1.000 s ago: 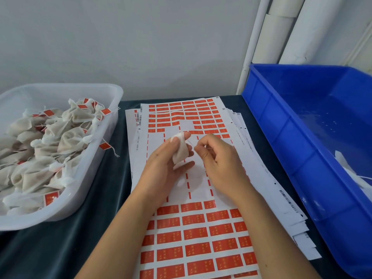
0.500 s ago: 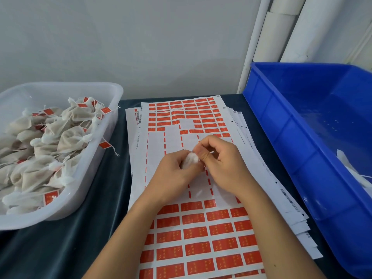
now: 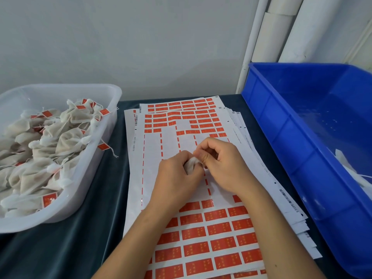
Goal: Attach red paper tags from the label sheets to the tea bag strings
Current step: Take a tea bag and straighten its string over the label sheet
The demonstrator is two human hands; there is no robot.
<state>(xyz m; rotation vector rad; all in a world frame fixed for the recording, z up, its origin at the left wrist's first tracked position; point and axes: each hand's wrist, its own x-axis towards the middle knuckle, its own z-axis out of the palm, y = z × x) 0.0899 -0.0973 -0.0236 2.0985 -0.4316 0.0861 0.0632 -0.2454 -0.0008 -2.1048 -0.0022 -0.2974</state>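
Observation:
A stack of white label sheets (image 3: 153, 158) with rows of red tags (image 3: 219, 228) lies on the dark table between two bins. Above the sheet's bare middle, my left hand (image 3: 175, 178) grips a small white tea bag (image 3: 190, 165), mostly hidden by its fingers. My right hand (image 3: 223, 164) meets it from the right, fingers curled and thumb and fingertips pinching at the bag's top. The string and whatever the right fingers pinch are too small to see.
A translucent white tub (image 3: 100, 150) at the left holds several tagged tea bags (image 3: 66, 137). A large blue crate (image 3: 298, 158) at the right holds white bags (image 3: 350, 168) in its near corner. White pipes stand behind the crate against the wall.
My left hand turned over and lowered, closing round the tea bag it held up between fingers. My right hand came in against it. Both hands now touch over the sheet.

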